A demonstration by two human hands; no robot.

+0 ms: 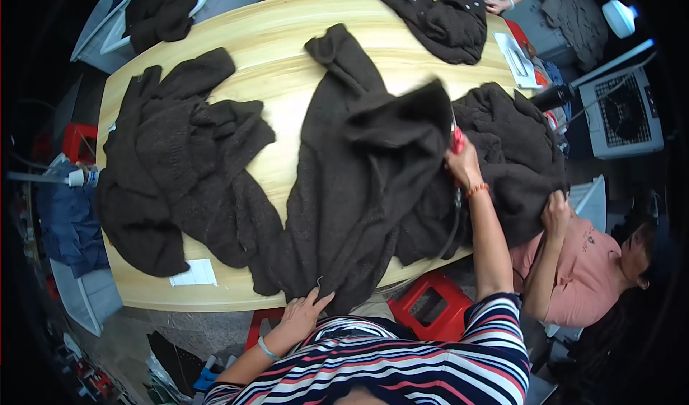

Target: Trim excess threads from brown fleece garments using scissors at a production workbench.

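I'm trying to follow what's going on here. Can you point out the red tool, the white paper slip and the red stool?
Red tool (457, 141), head view: its red body above the right hand.
White paper slip (194, 273), head view: middle of the sheet.
Red stool (430, 306), head view: its seat top.

Bare wooden table (283, 60) runs open between the left sweater heap (179, 161) and the middle sweater (359, 182) (a narrow lane); the right heap (517, 154) and a co-worker's hand (556, 212) crowd that side

Five dark sweaters (359, 182), two stools (430, 304)
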